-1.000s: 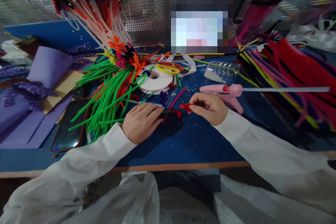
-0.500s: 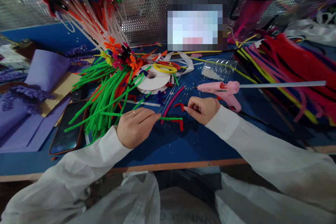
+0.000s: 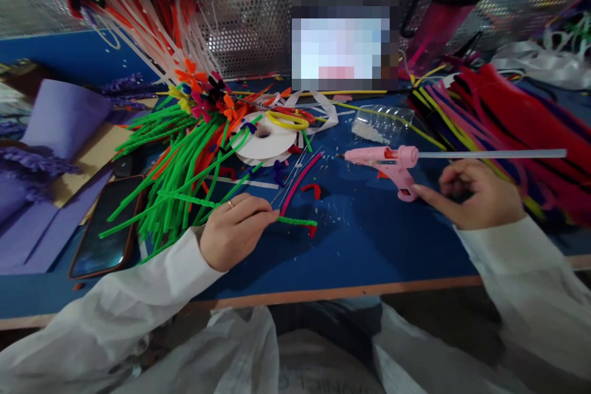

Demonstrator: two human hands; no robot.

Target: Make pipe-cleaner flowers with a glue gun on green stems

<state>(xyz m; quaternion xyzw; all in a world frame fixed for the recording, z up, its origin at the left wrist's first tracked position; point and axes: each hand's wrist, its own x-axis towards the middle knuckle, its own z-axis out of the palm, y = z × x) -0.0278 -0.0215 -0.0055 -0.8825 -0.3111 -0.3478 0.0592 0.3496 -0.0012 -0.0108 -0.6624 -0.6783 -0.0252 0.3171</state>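
My left hand (image 3: 237,228), a ring on one finger, pinches a green pipe cleaner (image 3: 299,221) that sticks out to the right of the fingertips. A small red pipe-cleaner piece (image 3: 313,231) shows just under its tip. Beyond it lie a bent red piece (image 3: 314,188) and a curved magenta pipe cleaner (image 3: 301,181). My right hand (image 3: 484,197) is at the pink glue gun (image 3: 381,155), thumb at the bottom of the handle and the other fingers curled apart from it. From the gun's back end a long clear glue stick (image 3: 489,153) sticks out.
Green pipe cleaners (image 3: 170,178) and a phone (image 3: 108,228) lie at left, beside purple paper (image 3: 64,117). A white ribbon roll (image 3: 263,146) and a clear plastic tray (image 3: 383,122) sit farther back. Red and coloured pipe cleaners (image 3: 521,123) are heaped at right.
My right hand has moved away from the red bent piece, rightward to the glue gun's handle, and its fingers have spread. My left hand keeps the green pipe cleaner in nearly the same place.
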